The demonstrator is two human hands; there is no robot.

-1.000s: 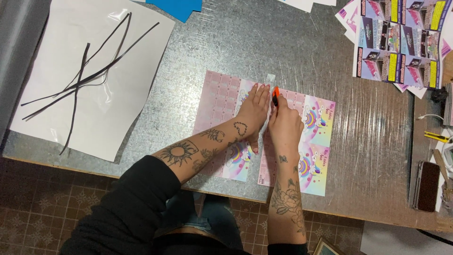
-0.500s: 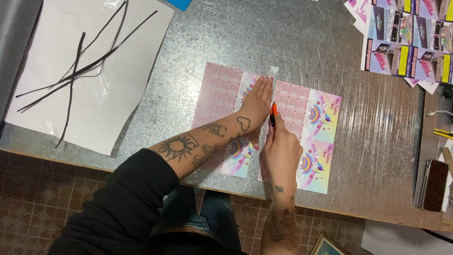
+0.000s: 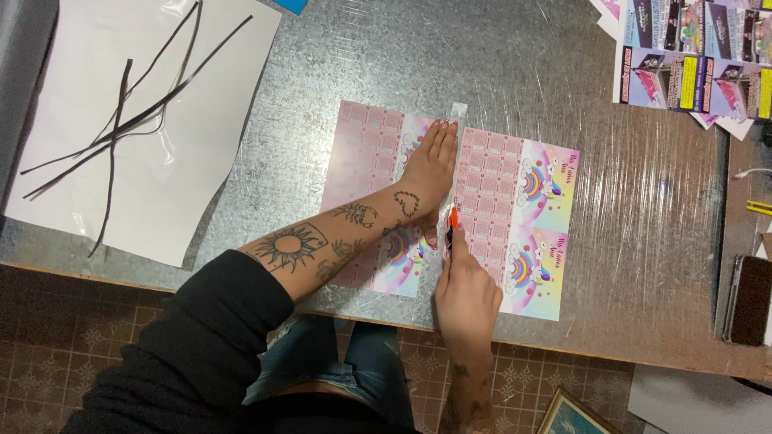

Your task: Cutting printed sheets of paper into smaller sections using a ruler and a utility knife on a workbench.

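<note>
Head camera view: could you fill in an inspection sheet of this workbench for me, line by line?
Surface: grey metal table, scratched, with a film-wrapped stretch at right.
Job's things: pink printed sheet with rainbow pictures, flat; clear ruler across it; orange-tipped cutter beside the ruler.
Clutter: white sheet bearing thin black strips; stacked colourful prints top right; dark phone-like slab at right edge.
Hands: left hand pressed flat on ruler; right hand, fingers closed on cutter.
Cables: white cable end at right.
Surroundings: patterned tile floor; picture frame corner below.
</note>
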